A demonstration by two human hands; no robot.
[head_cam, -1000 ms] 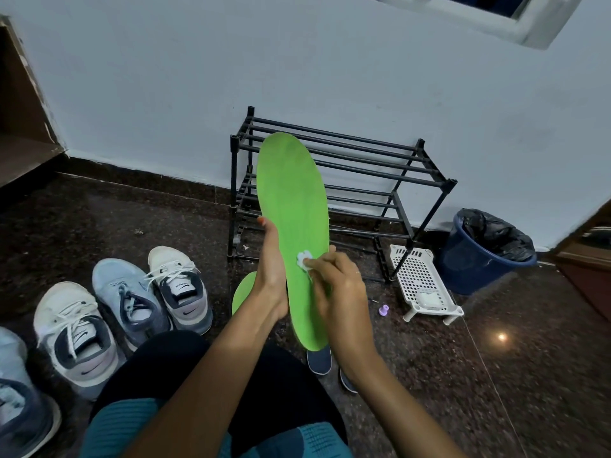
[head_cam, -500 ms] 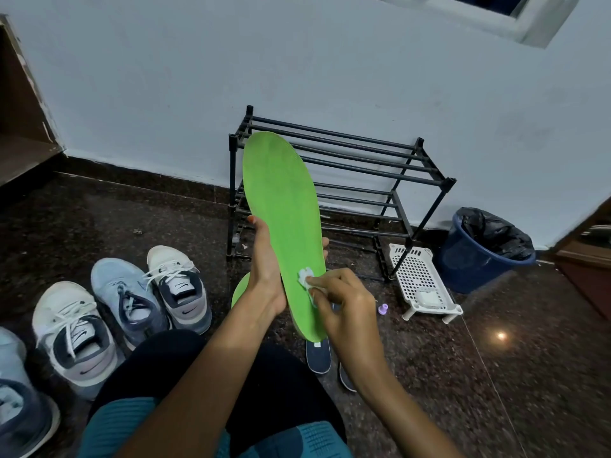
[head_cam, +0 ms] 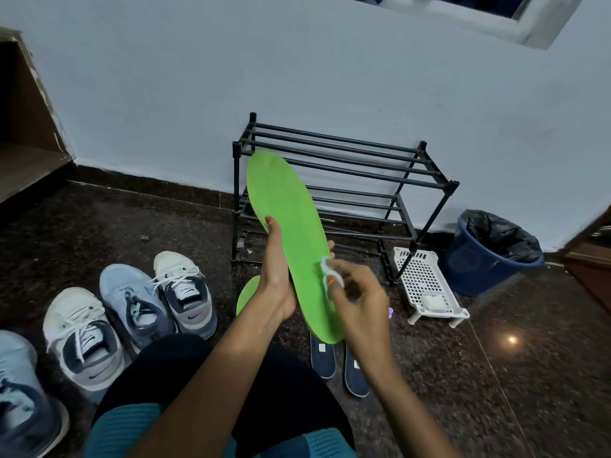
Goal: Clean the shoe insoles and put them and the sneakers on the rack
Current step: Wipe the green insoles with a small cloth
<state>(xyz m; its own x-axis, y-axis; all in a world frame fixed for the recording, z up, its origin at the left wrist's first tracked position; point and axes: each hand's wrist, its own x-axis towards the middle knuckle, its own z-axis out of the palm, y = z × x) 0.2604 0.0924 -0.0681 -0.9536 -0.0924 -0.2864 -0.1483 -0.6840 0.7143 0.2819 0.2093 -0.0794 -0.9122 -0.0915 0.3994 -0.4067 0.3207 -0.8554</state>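
The left hand [head_cam: 276, 282] is gripping the green insole [head_cam: 291, 223] at mid-length, thumb on one edge and fingers [head_cam: 331, 245] curling behind, holding it up before the rack [head_cam: 350, 160], toe pointing up and slightly left. The right hand [head_cam: 362, 312] is pinching a small white wipe [head_cam: 326, 266] against the insole's right edge, so wiping strokes are probably running along that long axis.

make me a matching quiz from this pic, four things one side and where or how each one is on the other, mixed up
1 raised green insole
2 white wad
3 navy insoles
4 blue bin

a lined with a black bag
b lying on the floor
c gripped by the left hand
d pinched in the right hand

Pairs: 1-c, 2-d, 3-b, 4-a
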